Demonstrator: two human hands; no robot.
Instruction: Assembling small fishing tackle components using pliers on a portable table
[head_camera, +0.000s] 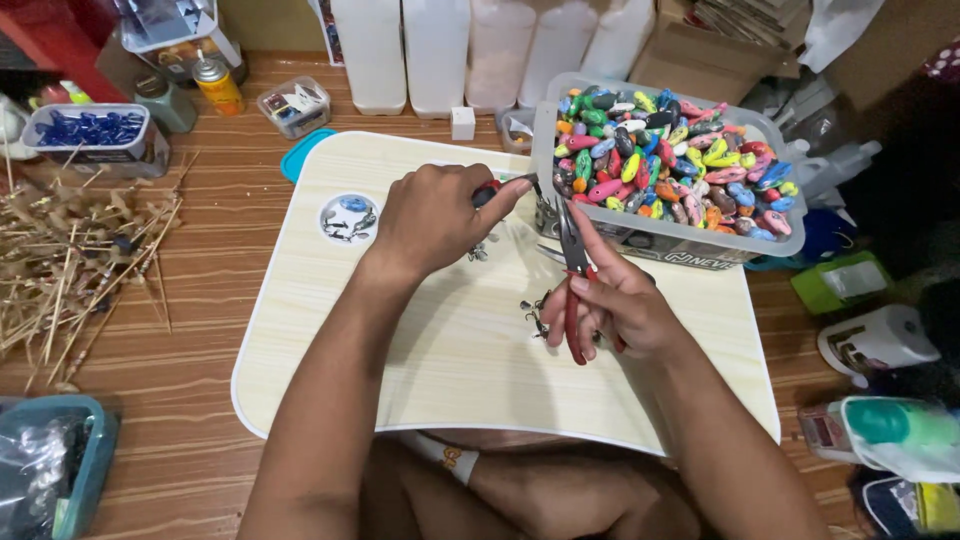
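Observation:
My left hand (436, 215) hovers over a pale wooden lap table (330, 340) and pinches a small red and black lure body (487, 192) between thumb and fingers. My right hand (610, 305) grips red-handled pliers (573, 270), whose jaws point up toward the lure's metal end near the left fingertips. Small dark metal hooks (535, 315) lie on the table by the right hand. A clear plastic bin (690, 240) heaped with colourful painted lure bodies (670, 165) stands at the table's far right corner.
A round recess (348, 217) in the table holds small metal pieces. On the wooden floor: bamboo sticks (70, 260) at left, a tub of blue parts (88, 135), spray cans (218, 85), white jugs (435, 50) behind, containers and a tape roll (880, 340) at right.

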